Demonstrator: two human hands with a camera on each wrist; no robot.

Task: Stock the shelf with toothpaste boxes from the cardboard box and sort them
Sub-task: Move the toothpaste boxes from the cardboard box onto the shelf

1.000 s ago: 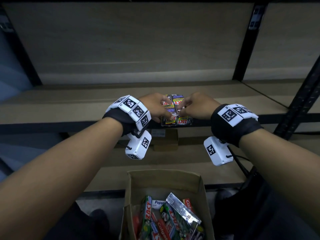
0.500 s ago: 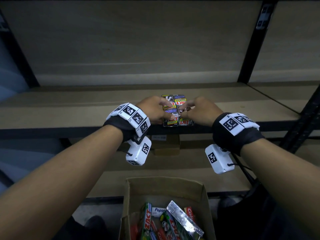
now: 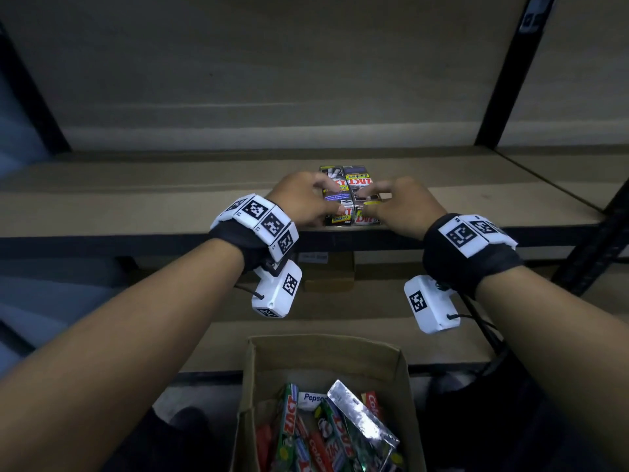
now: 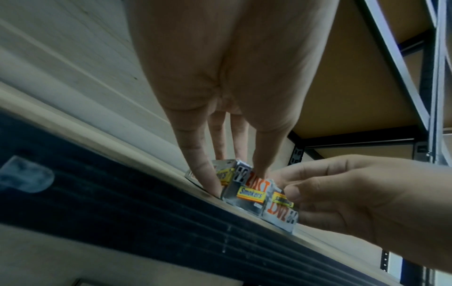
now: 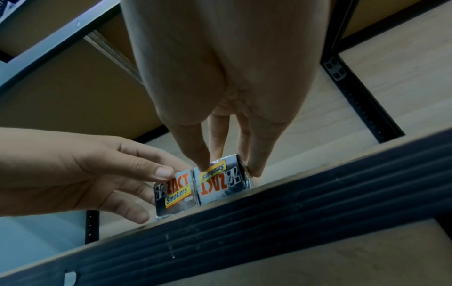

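Note:
Two silver Zact Smokers toothpaste boxes lie side by side at the front edge of the wooden shelf (image 3: 136, 206). My left hand (image 3: 306, 199) grips the left box (image 3: 335, 195), thumb on top and fingers down its outer side. My right hand (image 3: 398, 206) pinches the right box (image 3: 360, 185) the same way. In the left wrist view my fingers (image 4: 203, 174) straddle the left box (image 4: 244, 191), with the right box (image 4: 281, 211) beside it. In the right wrist view the right box (image 5: 220, 185) touches the left box (image 5: 175, 195). Below me the open cardboard box (image 3: 326, 356) holds several toothpaste boxes (image 3: 326, 434).
The shelf board stretches bare to both sides of the two boxes. A black upright (image 3: 503, 69) stands at the back right and another slants at the right edge (image 3: 599, 240). A small brown carton (image 3: 328, 270) sits on the lower shelf.
Both hands stay on the two boxes, with only small shifts of the fingers. The head view has tilted a little.

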